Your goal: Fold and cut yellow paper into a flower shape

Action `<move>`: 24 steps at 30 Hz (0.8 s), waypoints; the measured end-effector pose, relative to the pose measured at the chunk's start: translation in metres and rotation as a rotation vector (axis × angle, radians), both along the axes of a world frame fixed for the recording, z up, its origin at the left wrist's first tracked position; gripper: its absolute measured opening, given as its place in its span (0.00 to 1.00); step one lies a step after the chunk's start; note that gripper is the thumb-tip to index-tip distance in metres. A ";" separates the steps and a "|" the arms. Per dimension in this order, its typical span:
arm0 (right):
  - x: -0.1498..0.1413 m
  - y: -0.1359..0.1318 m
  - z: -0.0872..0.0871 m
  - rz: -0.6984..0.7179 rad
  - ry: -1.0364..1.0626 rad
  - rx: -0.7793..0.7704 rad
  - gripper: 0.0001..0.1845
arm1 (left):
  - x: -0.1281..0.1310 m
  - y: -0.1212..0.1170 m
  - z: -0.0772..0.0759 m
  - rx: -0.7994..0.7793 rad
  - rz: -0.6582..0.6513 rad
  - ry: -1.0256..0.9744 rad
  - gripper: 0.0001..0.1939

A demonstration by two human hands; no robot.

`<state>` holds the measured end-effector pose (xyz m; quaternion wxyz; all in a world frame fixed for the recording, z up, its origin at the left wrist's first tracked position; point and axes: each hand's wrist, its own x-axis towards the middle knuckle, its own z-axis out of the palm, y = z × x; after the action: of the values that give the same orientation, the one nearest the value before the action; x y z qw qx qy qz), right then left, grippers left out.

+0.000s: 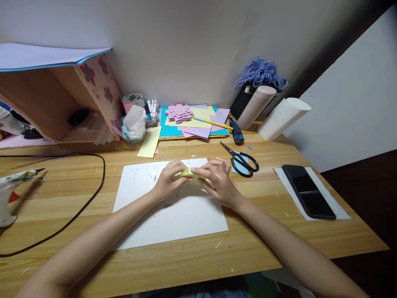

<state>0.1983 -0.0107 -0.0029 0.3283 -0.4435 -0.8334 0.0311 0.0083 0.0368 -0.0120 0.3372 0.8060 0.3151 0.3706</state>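
Between my two hands is a small piece of yellow paper, held a little above a white sheet with coloured marks on it. My left hand pinches the paper's left side, thumb below and fingers on top. On the other side, my right hand grips its right part with the fingers bent over it. Much of the paper is hidden by my fingers, so its full shape does not show. Right of my right hand lies a pair of black-handled scissors, partly over a light blue paper scrap.
A glue gun and its black cable lie left. Behind are a pink layered paper flower, coloured papers, a yellow pencil, and a blue cutter. At right lies a phone; a white paper roll stands behind.
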 end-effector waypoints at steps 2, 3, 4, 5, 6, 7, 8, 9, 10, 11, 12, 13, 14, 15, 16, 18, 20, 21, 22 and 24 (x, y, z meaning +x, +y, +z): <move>0.001 0.001 0.000 0.008 0.004 -0.008 0.22 | 0.000 -0.001 0.001 0.029 0.001 0.014 0.04; 0.001 0.001 -0.001 0.011 0.011 -0.009 0.21 | 0.000 -0.001 0.001 0.039 0.002 0.017 0.04; 0.001 0.001 -0.001 0.014 0.018 -0.010 0.20 | 0.000 -0.001 0.001 0.044 0.003 0.019 0.05; 0.002 0.001 -0.002 0.019 0.027 -0.012 0.20 | 0.000 -0.001 0.001 0.048 0.005 0.019 0.05; 0.002 0.001 -0.002 0.023 0.038 -0.013 0.19 | 0.000 -0.001 0.001 0.053 0.007 0.016 0.06; 0.001 0.001 -0.003 0.025 0.053 -0.016 0.18 | 0.000 -0.001 0.000 0.061 0.009 0.011 0.06; 0.001 0.001 -0.003 0.028 0.068 -0.021 0.17 | 0.000 -0.001 0.000 0.072 0.010 0.005 0.06; 0.001 0.001 -0.003 0.029 0.084 -0.027 0.16 | 0.001 -0.001 0.000 0.084 0.011 -0.002 0.06; 0.000 0.000 -0.002 0.029 0.100 -0.032 0.15 | 0.001 -0.001 -0.001 0.096 0.014 -0.009 0.06; 0.000 0.000 -0.002 0.030 0.114 -0.035 0.15 | 0.002 -0.001 -0.001 0.106 0.019 -0.016 0.06; -0.001 0.000 -0.002 0.033 0.126 -0.036 0.14 | 0.002 -0.002 -0.002 0.111 0.025 -0.021 0.07; -0.001 -0.001 -0.002 0.038 0.139 -0.032 0.13 | 0.003 -0.002 -0.002 0.117 0.030 -0.024 0.07; -0.001 -0.001 -0.002 0.043 0.150 -0.027 0.13 | 0.003 -0.002 -0.002 0.124 0.034 -0.026 0.07; -0.001 -0.001 -0.002 0.050 0.160 -0.022 0.12 | 0.002 -0.003 -0.002 0.134 0.034 -0.026 0.07; -0.001 -0.001 -0.002 0.059 0.165 -0.020 0.11 | 0.002 -0.003 -0.002 0.147 0.032 -0.025 0.07; -0.001 0.000 -0.002 0.073 0.163 -0.019 0.11 | 0.002 -0.003 -0.003 0.180 0.020 -0.020 0.08; -0.001 0.000 -0.003 0.083 0.155 -0.017 0.11 | 0.001 -0.004 -0.004 0.216 0.009 -0.017 0.08; -0.001 0.000 -0.003 0.087 0.155 -0.014 0.11 | 0.001 -0.004 -0.005 0.234 0.004 -0.018 0.09; -0.001 0.000 -0.003 0.091 0.157 -0.010 0.11 | 0.000 -0.003 -0.006 0.250 0.000 -0.020 0.09; -0.001 0.000 -0.003 0.100 0.167 0.003 0.11 | 0.000 -0.003 -0.007 0.278 -0.006 -0.026 0.09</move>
<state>0.1977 -0.0111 -0.0054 0.3954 -0.3970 -0.8241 0.0832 0.0086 0.0339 -0.0190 0.2275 0.8409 0.2542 0.4200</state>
